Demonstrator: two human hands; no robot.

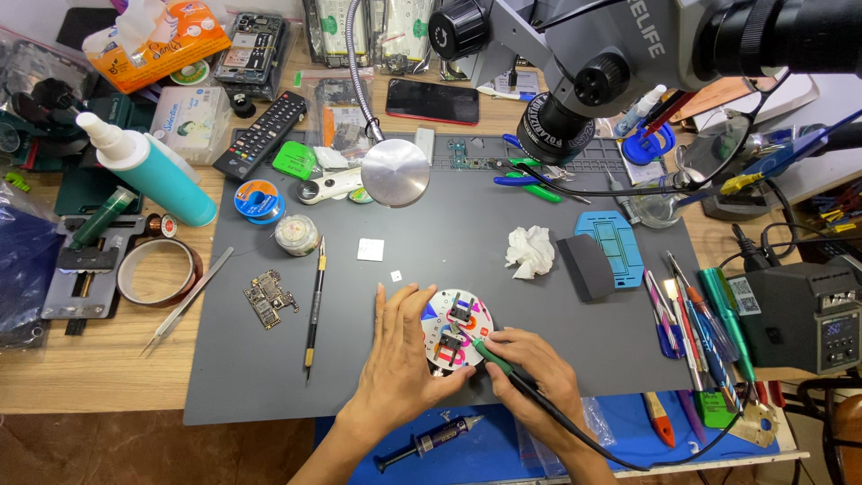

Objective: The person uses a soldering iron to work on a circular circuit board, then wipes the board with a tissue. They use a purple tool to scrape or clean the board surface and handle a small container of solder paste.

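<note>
On a grey mat [449, 216] at a cluttered bench, the left hand [400, 359] lies flat, fingers steadying a round jig [458, 330], while the right hand [534, 377] has its grip closed around a green-handled iron [505, 370], tip on the jig.

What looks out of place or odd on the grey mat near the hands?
A crumpled white tissue lies loose on the grey mat above the round holder, and a bare circuit board lies askew to the left. Nothing looks spilled.
</note>
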